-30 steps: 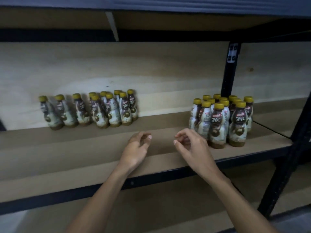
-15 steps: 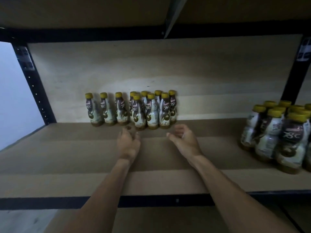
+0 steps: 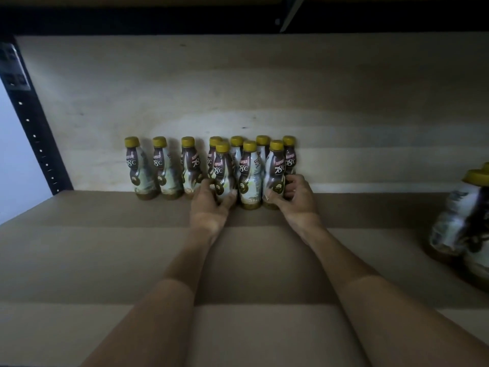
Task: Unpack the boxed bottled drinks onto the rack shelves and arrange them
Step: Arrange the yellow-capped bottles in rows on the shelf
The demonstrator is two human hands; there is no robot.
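Single view: wide-angle head cam. It sits close in front of the shelf board (image 3: 105, 260), slightly above it, facing square onto the back panel (image 3: 238, 88) and pitched a little down. Upper shelf underside (image 3: 132, 19) spans the top edge, black upright (image 3: 34, 133) is at far left. Forearms enter from the bottom edge. Left hand (image 3: 209, 205) and right hand (image 3: 296, 200) meet the bottle row (image 3: 211, 165) at frame centre, so it's at arm's reach. Edges are warped and blurred, see the bottle cluster (image 3: 460, 221) at far right.

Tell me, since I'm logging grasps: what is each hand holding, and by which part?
The left hand grips the front-left bottle round its lower body; the right hand grips the front-right bottle the same way.
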